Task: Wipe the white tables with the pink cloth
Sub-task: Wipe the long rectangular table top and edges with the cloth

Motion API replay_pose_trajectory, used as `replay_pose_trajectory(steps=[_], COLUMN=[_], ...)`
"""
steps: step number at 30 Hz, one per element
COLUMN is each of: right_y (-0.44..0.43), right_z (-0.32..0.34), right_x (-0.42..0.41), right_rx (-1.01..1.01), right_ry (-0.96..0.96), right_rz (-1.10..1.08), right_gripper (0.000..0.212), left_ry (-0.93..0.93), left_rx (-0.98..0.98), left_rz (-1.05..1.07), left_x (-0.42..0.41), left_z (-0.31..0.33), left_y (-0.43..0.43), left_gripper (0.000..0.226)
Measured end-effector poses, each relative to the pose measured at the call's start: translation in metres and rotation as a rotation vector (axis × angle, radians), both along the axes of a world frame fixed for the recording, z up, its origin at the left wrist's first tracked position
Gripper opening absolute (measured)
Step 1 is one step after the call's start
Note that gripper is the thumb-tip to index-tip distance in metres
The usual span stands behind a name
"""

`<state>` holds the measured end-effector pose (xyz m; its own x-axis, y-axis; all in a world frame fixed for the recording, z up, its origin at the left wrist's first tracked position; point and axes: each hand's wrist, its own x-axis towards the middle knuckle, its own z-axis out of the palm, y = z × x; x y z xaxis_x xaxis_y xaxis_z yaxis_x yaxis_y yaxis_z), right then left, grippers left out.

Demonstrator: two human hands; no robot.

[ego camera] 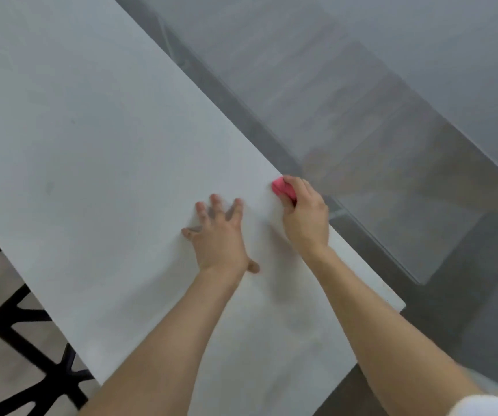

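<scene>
A long white table (91, 145) runs diagonally from the upper left to the lower right of the head view. My left hand (220, 235) lies flat on the tabletop with its fingers spread. Just to its right, my right hand (306, 214) grips a bunched pink cloth (282, 189) at the table's right edge. Most of the cloth is hidden under my fingers. The picture is blurred.
Beyond the table's right edge lies a grey floor, with a second pale surface (452, 70) slanting across the upper right. A black lattice frame (10, 334) shows below the table's left edge at the lower left.
</scene>
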<state>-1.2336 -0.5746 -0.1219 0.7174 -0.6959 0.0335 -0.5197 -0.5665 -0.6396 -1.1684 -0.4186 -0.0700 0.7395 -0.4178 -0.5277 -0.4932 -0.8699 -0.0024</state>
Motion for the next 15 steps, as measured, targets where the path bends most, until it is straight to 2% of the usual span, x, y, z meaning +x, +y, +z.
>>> replay_pose_trajectory(steps=[3, 5, 8, 11, 13, 15], right_y=[-0.002, -0.004, -0.001, -0.004, -0.005, -0.006], right_z=[0.022, 0.023, 0.009, -0.012, -0.013, -0.012], right_x=[-0.132, -0.163, -0.109, 0.009, 0.075, 0.099], right_rx=[-0.027, -0.015, -0.02, -0.019, -0.006, 0.025], right_ry=[0.068, 0.077, 0.004, 0.009, 0.083, 0.15], right_rz=[-0.095, -0.132, -0.09, 0.023, 0.07, 0.112], right_gripper=[0.017, 0.017, 0.011, 0.011, 0.015, 0.018], left_ry=[-0.008, -0.017, -0.01, 0.008, -0.049, -0.153], left_rx=[0.021, 0.02, 0.01, -0.022, -0.061, -0.108], left_rz=[-0.006, -0.004, 0.026, 0.076, 0.1, 0.093], left_x=[-0.001, -0.002, -0.005, -0.004, -0.011, -0.029], left_z=[0.001, 0.0, 0.001, -0.001, -0.001, -0.003], left_y=[-0.001, -0.002, -0.006, -0.006, -0.002, 0.003], left_gripper=[0.156, 0.156, 0.159, 0.158, 0.146, 0.123])
